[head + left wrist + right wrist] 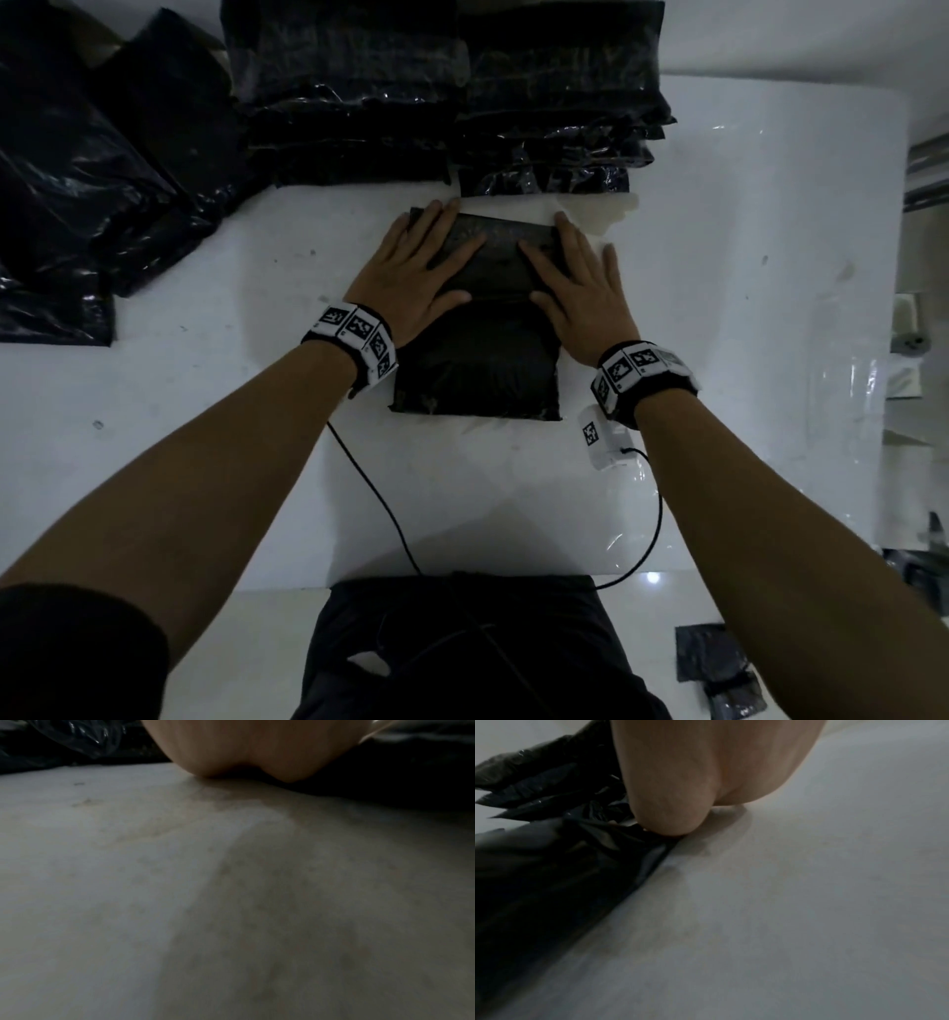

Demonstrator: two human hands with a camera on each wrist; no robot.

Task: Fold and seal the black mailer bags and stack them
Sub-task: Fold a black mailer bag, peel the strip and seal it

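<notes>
Both hands lie flat, fingers straight, on a stuffed black plastic mailer bag [475, 354] in the middle of the white surface [205, 437]: the left hand [418, 277] presses the left part of the folded-over flap [493, 241], the right hand [575, 285] the right part, so neither grip is closed round anything; they only press down. The bag's filled body lies under and just behind the palms, its near end toward the person. The right wrist view shows the heel of the right hand at the bag's crinkled edge where it meets the surface. Judging by this, the fold is made and the seal is being pressed; lifting the bag onto a pile is not yet done. Just beyond the fingertips stand two stacks of sealed black mailer bags [452, 97], side by side, so much of the work looks finished. Far to the left of the left hand lies a loose heap of glossy black bags [77, 195], seemingly awaiting their turn.
</notes>
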